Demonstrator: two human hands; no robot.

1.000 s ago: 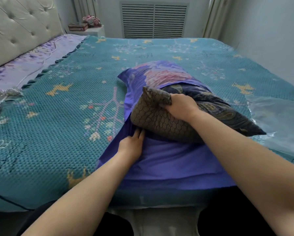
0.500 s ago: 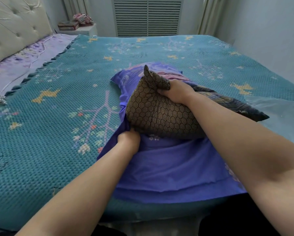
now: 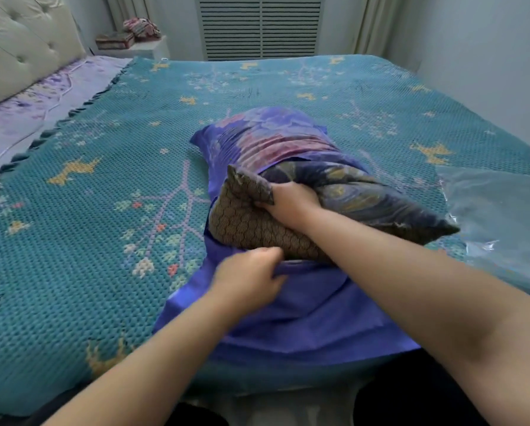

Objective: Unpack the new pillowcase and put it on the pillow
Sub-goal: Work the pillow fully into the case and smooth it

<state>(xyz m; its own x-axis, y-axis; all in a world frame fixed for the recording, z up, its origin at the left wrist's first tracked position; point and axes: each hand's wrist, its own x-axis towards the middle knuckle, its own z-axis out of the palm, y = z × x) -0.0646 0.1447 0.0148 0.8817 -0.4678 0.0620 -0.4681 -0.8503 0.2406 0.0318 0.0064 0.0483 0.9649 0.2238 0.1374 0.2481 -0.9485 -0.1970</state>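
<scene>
A dark patterned pillow lies on the bed, its far half inside a purple floral pillowcase. The near end of the pillow sticks out, brown with a honeycomb print on its left side and dark blue on its right. My right hand grips the pillow's near top edge. My left hand pinches the pillowcase's lower open edge just below the pillow. The plain purple inside of the pillowcase spreads flat toward me.
A teal knitted bedspread covers the bed. Clear plastic packaging lies at the right. A tufted headboard stands far left, and a nightstand with small items sits behind it. A wall runs along the right.
The pillow's near end has dropped lower after being lifted. My left hand went from lying flat under the pillow to pinching the pillowcase edge and has shifted slightly right.
</scene>
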